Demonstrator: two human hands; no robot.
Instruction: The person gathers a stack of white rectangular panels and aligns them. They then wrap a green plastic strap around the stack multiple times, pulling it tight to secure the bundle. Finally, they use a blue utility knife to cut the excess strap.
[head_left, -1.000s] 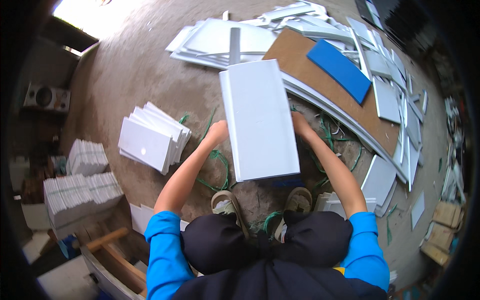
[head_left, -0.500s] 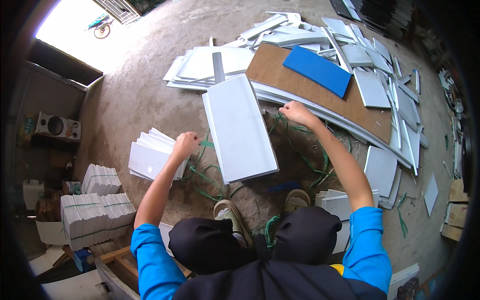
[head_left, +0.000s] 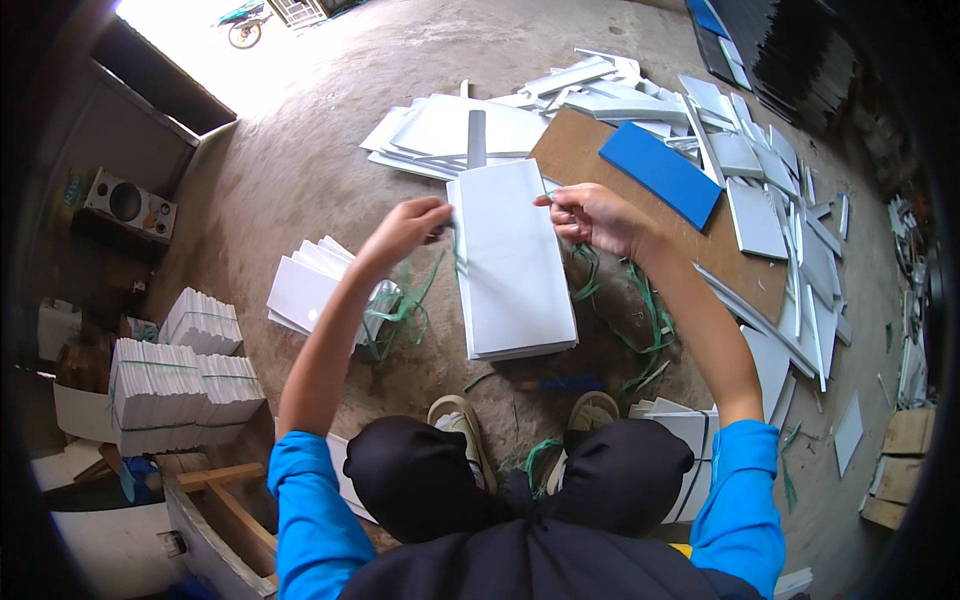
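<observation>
A person [head_left: 520,565] in rolled blue sleeves [head_left: 325,510] is crouching over a stack of white panels [head_left: 517,275], which is resting just beyond the sandals [head_left: 454,413]. Near its far end, the left hand [head_left: 408,232] and right hand [head_left: 597,220] are pinching green twine [head_left: 457,252] at opposite sides. Farther off, a blue panel [head_left: 662,175] is lying on a brown board [head_left: 568,150], with white offcuts [head_left: 615,98] sprawling behind.

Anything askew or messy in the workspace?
Yes. White panels lie jumbled at all angles beside the brown board, unlike the neatly tied stacks at left. Loose green twine also trails in tangles either side of the central white stack.
</observation>
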